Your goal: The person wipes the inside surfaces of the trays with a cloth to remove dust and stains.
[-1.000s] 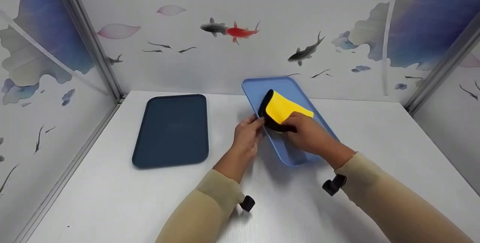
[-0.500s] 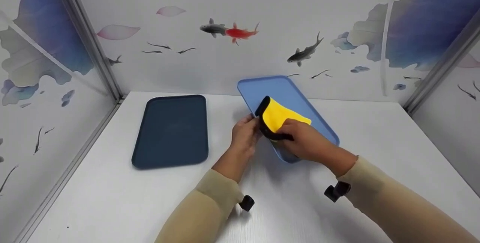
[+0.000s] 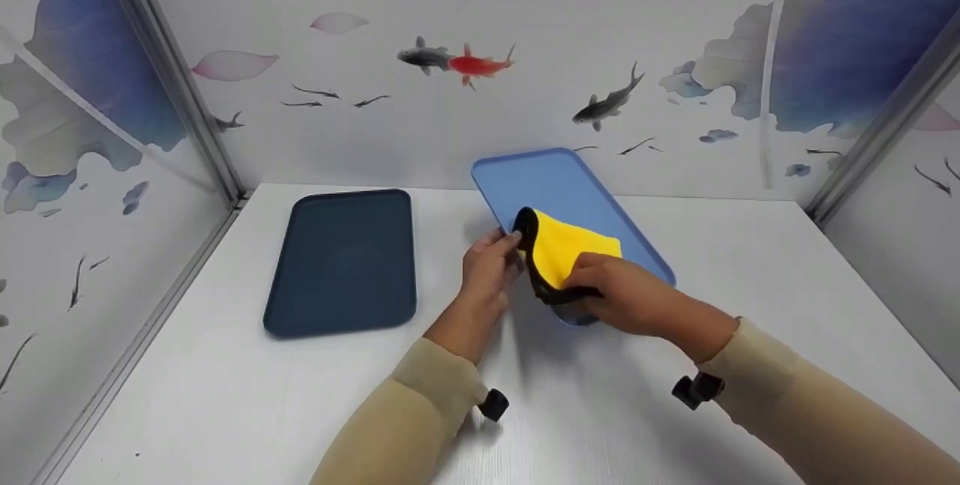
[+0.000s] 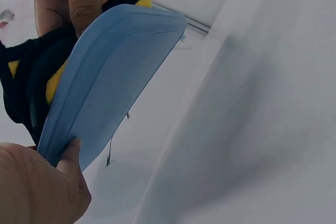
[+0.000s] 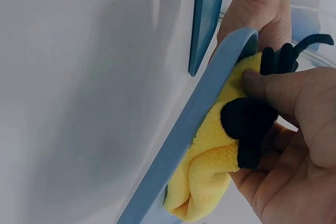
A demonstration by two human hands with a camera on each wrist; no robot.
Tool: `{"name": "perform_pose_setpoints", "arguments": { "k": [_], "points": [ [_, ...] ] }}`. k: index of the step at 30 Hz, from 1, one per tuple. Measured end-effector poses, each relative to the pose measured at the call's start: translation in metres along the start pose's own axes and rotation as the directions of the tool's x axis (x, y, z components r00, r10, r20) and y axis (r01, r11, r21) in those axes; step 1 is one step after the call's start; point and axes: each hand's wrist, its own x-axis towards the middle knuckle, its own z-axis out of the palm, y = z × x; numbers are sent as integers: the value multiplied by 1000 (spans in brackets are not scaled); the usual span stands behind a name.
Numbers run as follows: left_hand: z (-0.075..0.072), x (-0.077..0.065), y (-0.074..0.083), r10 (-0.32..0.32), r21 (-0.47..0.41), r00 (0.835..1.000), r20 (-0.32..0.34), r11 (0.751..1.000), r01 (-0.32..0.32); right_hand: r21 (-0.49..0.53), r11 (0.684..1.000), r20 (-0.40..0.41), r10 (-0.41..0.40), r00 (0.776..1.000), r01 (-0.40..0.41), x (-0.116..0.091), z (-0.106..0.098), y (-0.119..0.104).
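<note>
A light blue tray (image 3: 559, 185) is tilted up off the white table, its near end lifted. My left hand (image 3: 489, 266) grips the tray's left edge; the left wrist view shows the tray's underside (image 4: 110, 77) with my fingers curled on its rim. My right hand (image 3: 626, 296) holds a yellow cloth with a black border (image 3: 564, 249) and presses it on the tray's upper face near the low end. In the right wrist view the yellow cloth (image 5: 210, 171) is bunched under my thumb against the tray's edge (image 5: 199, 108).
A dark blue tray (image 3: 343, 258) lies flat on the table to the left. White panels with fish and leaf prints close in the back and both sides. Metal frame posts (image 3: 176, 73) stand at the corners.
My right hand has drawn the cloth down the tray toward me. The tray has tilted up a little more, and my left hand stays on its left edge.
</note>
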Motion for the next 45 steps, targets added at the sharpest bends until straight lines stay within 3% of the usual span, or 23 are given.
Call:
{"name": "perform_pose_setpoints", "arguments": {
  "k": [7, 17, 29, 39, 45],
  "points": [
    [0, 0, -1, 22, 24, 1000, -15, 999, -22, -104, 989, 15, -108, 994, 109, -14, 0, 2],
    [1, 2, -5, 44, 23, 999, 8, 999, -44, -242, 942, 45, -228, 973, 232, -34, 4, 16],
    [-4, 5, -2, 41, 48, 999, 21, 998, -42, -335, 926, -3, -189, 982, 177, -50, 4, 41],
    [-6, 7, 0, 46, 59, 998, 31, 997, -48, -403, 914, -26, -64, 998, 48, -66, 5, 77],
    [-6, 6, -1, 50, 82, 998, 48, 995, -53, -410, 911, -35, -65, 997, 45, -69, 6, 84]
  ]
}}
